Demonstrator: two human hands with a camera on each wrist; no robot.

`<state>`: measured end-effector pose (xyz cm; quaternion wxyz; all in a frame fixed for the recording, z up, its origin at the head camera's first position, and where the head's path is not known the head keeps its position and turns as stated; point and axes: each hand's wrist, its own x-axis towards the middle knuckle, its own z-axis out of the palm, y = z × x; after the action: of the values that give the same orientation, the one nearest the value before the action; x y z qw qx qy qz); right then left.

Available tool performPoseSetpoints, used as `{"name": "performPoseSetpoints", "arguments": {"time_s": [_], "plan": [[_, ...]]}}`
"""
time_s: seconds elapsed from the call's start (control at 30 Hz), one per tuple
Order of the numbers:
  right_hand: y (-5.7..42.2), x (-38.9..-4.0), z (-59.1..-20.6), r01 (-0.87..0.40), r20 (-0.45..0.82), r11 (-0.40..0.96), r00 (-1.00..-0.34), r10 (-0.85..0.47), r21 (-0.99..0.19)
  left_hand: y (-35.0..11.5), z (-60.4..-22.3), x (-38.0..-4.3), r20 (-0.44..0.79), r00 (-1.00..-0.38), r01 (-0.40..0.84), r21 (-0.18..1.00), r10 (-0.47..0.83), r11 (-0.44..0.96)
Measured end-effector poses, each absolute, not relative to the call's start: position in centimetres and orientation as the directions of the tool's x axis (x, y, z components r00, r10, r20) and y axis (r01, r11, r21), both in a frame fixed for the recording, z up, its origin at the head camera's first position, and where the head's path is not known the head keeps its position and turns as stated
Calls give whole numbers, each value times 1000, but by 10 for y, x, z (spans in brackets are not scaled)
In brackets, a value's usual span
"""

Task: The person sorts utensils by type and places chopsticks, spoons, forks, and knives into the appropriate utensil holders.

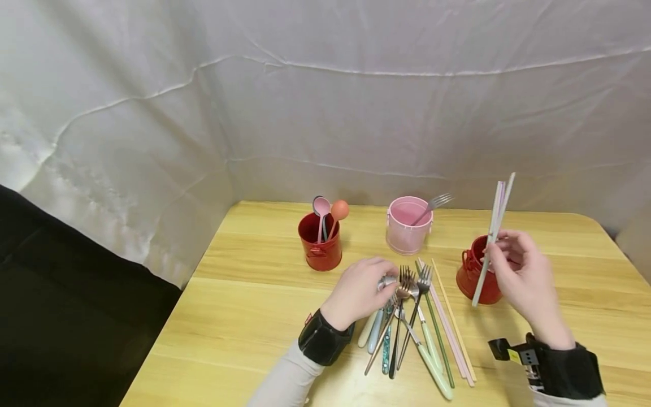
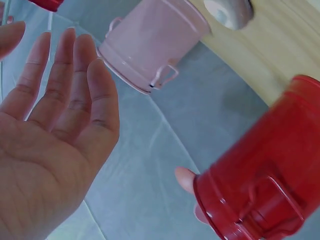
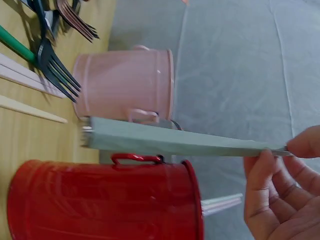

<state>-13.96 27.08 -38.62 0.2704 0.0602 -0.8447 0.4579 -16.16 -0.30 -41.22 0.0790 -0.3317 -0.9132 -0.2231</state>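
Note:
My right hand [image 1: 524, 277] pinches a light green chopstick [image 3: 175, 141] near one end, between thumb and fingertips. The chopstick slants beside the right red bucket [image 1: 490, 288], in which other pale chopsticks [image 3: 222, 204] stand. My left hand [image 1: 362, 291] hovers at the upper left of a cutlery pile, its fingers loosely extended with nothing held in the left wrist view. Under and beside it lie a black fork [image 1: 424, 282], a green-handled piece of cutlery [image 1: 432, 367], a dark green chopstick [image 1: 439, 333], pink chopsticks [image 1: 450, 333] and a cream chopstick [image 1: 455, 322].
A red bucket [image 1: 324, 257] with several spoons stands at the back left. Behind the pile is a pink bucket [image 1: 407, 237] holding a fork [image 1: 438, 201]. A pale cloth [image 1: 356, 124] hangs behind the wooden table [image 1: 229, 305].

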Motion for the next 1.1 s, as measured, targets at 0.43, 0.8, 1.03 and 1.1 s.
{"name": "performPoseSetpoints", "arguments": {"time_s": [0.43, 0.8, 1.03, 1.1], "plan": [[275, -143, -373, -620, 671, 280, -589, 451, -733, 6, -415, -155, 264, -756, 655, 328, 599, 681], [284, -147, -379, -644, 673, 284, -503, 543, -711, 7, -418, -156, 271, -757, 654, 324, 595, 684], [294, -151, -394, -426, 659, 511, -579, 480, -746, 8, -418, -155, 276, -750, 661, 318, 601, 679], [295, -153, -398, -397, 639, 515, -603, 478, -760, 8, -418, -155, 278, -748, 664, 317, 603, 678]]}}
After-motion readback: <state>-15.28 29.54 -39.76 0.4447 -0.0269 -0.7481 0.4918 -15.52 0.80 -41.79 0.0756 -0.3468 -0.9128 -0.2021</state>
